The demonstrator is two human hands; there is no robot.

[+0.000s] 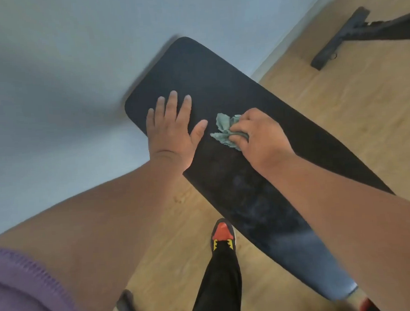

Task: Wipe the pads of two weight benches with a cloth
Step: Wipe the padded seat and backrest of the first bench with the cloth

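A long black bench pad (219, 88) runs diagonally from the upper middle down to the lower right. My left hand (172, 131) lies flat on its upper left part, fingers spread, holding nothing. My right hand (257, 138) presses a crumpled green cloth (224, 130) onto the pad's middle, just right of the left thumb. The lower stretch of the pad looks smeared and greyish.
A pale blue wall (52, 80) stands close behind the pad's upper end. The black steel foot of a second bench (340, 38) rests on the wooden floor (339, 105) at the upper right. My leg and red-toed shoe (223, 235) stand beside the pad's lower edge.
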